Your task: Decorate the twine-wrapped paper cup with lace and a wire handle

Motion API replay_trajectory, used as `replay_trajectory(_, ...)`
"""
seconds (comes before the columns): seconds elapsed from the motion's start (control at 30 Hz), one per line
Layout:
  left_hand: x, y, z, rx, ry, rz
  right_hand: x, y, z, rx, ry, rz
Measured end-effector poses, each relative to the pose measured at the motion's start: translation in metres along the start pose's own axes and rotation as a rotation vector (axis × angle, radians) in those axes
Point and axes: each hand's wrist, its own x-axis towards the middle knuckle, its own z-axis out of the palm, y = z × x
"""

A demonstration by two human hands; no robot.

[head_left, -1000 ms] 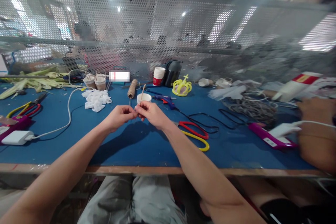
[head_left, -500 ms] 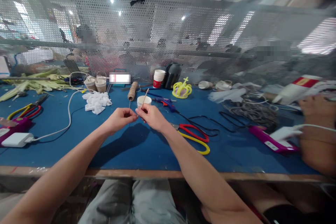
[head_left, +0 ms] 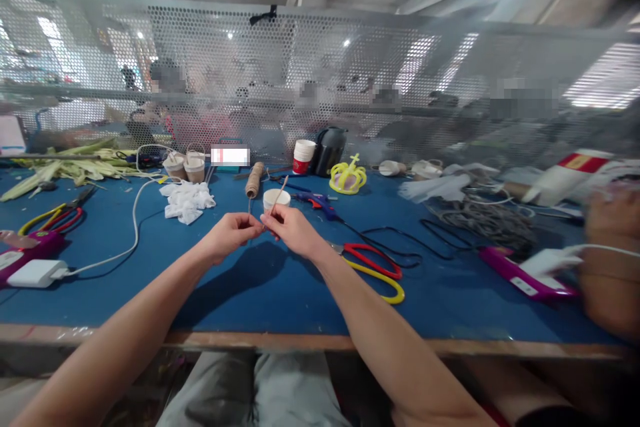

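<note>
My left hand (head_left: 234,233) is closed in a pinch, its fingertips almost meeting those of my right hand (head_left: 289,227), near the middle of the blue table (head_left: 310,307). A thin light-brown stick (head_left: 281,191) rises from between my right fingers. Twine runs from a brown spool (head_left: 255,180) down to my left fingertips, where it becomes too small to make out. Just behind my right hand stands a white paper cup (head_left: 277,199). A blue glue gun (head_left: 321,203) lies to its right. Scissors with red and yellow handles (head_left: 377,261) rest beside my right forearm.
Purple power strips lie at left (head_left: 33,253) and right (head_left: 525,277). Behind are husks (head_left: 75,163), white cloth (head_left: 187,201), stacked cups (head_left: 303,157), a dark jug (head_left: 330,150) and a yellow crown (head_left: 347,177). Another person's arm (head_left: 611,260) is at far right.
The view has tilted slightly upward, so the table's contents appear a little lower. Both hands keep their pinch close together, and the stick leans slightly more to the right.
</note>
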Motion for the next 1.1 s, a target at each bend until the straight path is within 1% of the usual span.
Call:
replay_trajectory(0.1,0.0001,0.0,-0.0013,0.053,0.005,0.036,0.0007,0.0009,-0.0002,-0.053,0.024,0.004)
replay_trajectory(0.3,0.0033,-0.0054,-0.0024,0.171,0.072,0.087,0.0018,-0.0027,0.0012,-0.126,0.084,0.006)
replay_trajectory(0.5,0.0037,-0.0072,0.001,0.158,0.105,0.078,0.0022,-0.0035,0.0045,-0.119,0.109,0.009)
replay_trajectory(0.6,0.0028,-0.0047,0.0015,0.09,0.085,0.063,0.0019,-0.0031,0.0036,-0.054,0.068,0.013)
replay_trajectory(0.73,0.0015,-0.001,-0.0002,-0.006,0.015,0.017,0.0011,-0.0049,0.0003,0.076,-0.048,0.014)
replay_trajectory(0.8,0.0011,-0.0005,-0.0013,-0.035,-0.019,-0.002,0.0008,-0.0057,-0.001,0.109,-0.073,0.013)
replay_trajectory(0.93,0.0007,-0.0006,-0.0026,-0.058,-0.047,-0.016,0.0007,-0.0044,-0.0027,0.101,-0.054,0.015)
replay_trajectory(1.1,0.0007,0.0007,-0.0014,-0.064,-0.023,-0.02,0.0003,-0.0023,-0.0039,0.042,-0.001,0.028)
